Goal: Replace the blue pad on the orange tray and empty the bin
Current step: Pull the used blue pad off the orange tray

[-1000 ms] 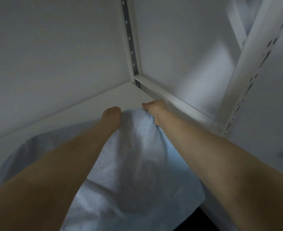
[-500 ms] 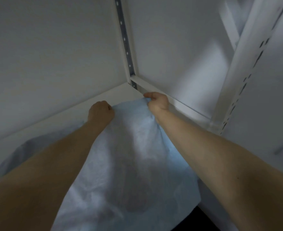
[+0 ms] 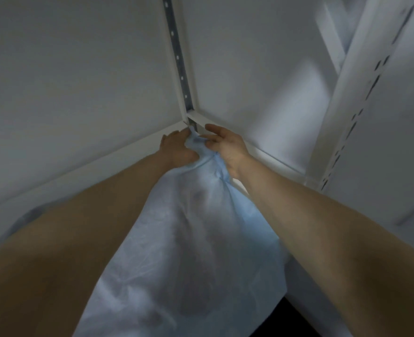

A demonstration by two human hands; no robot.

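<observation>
Flagging risks: I see the blue pad (image 3: pixel 196 251) bunched into a narrow neck at the back corner, where a slotted metal upright (image 3: pixel 179 59) meets the white ledge (image 3: pixel 118 154). If it gets pushed harder there, I judge the thin sheet snags on the bracket and tears, or stays creased instead of lying flat.
Risk two: front edge of the pad hangs slack and rumpled near me. Nothing pins it, so I expect tugging at the corner could drag the whole sheet out of square.
Left hand: left hand (image 3: pixel 176 149) lies palm down at the corner, fingers loosely curled, pressing the pad's bunched tip against the ledge. I cannot tell whether the fingers actually pinch the sheet.
Right hand: right hand (image 3: pixel 225 148) is partly spread, index finger stretched toward the upright, thumb and lower fingers gathering a fold of the pad.
Pad location: spread from the corner toward me, under both forearms.
Tray and bin: I see no orange surface and no bin; the pad covers whatever is beneath.
</observation>
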